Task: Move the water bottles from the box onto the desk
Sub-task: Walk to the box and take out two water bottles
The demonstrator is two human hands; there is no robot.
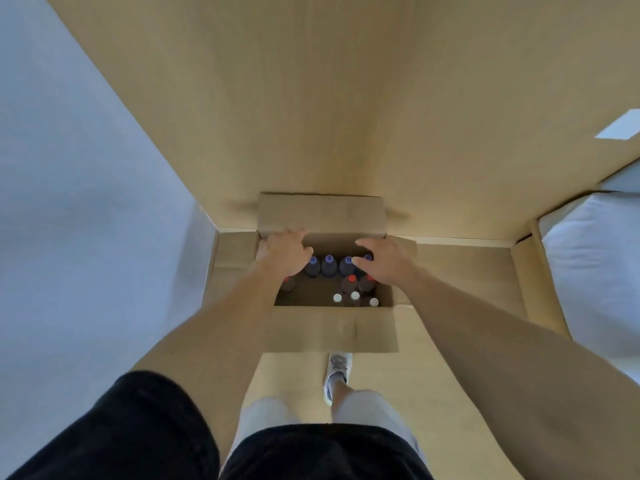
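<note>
An open cardboard box [332, 329] stands on the wooden floor against the front of the light wooden desk [346, 98]. Upright bottles fill it: a far row with blue caps [329, 260], a middle row with red caps [352, 279], and white caps [355, 295] nearest me. My left hand [284, 254] hovers over the box's far left corner, fingers spread and curled down beside a blue-capped bottle. Over the far right bottles, my right hand [381, 261] has its fingertips at a blue cap. Neither hand visibly grips anything.
The box's far flap [322, 213] stands up against the desk edge. A white sheet [620, 126] lies at the desk's right side. A white cushioned piece [595, 265] sits at the right, a pale wall at the left. My shoe [338, 372] is just behind the box.
</note>
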